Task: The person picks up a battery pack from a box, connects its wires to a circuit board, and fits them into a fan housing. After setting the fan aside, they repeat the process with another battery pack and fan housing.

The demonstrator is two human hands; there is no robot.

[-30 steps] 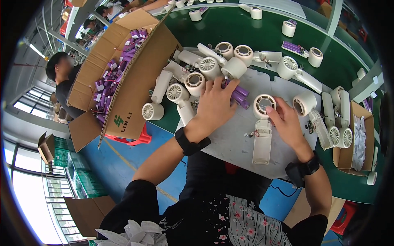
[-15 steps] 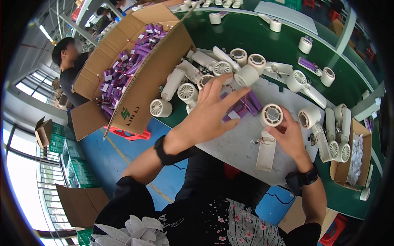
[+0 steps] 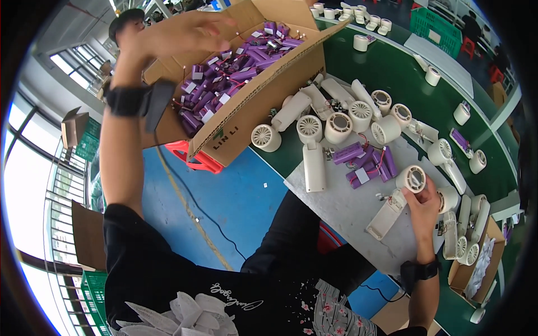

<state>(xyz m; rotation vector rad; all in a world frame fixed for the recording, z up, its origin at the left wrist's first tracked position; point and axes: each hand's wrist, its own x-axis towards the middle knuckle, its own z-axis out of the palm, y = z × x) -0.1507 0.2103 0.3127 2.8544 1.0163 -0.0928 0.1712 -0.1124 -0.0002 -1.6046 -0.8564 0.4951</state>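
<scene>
My right hand (image 3: 424, 208) grips the round head of a white handheld fan shell (image 3: 386, 216), whose handle lies open toward the lower left with a small wired part near the joint. Its fingers wrap the head from the right. My left hand (image 3: 182, 37) is up over the far side of a cardboard box (image 3: 274, 101), fingers stretched out, slightly blurred, nothing visible in them. Many purple battery packs (image 3: 241, 70) with wires fill that box. More purple battery packs (image 3: 367, 163) lie on the grey work sheet (image 3: 342, 215), left of the fan shell.
Several white fan shells (image 3: 339, 127) crowd the green table (image 3: 358, 67) beyond the sheet. Others stand at the right, near a small carton (image 3: 476, 274) with white pieces. Under the big box is a red stool (image 3: 193, 157). A person (image 3: 128, 25) is behind my left hand.
My left hand has gone from above the battery packs on the sheet to over the cardboard box. My view has turned left. The right hand keeps hold of the fan shell.
</scene>
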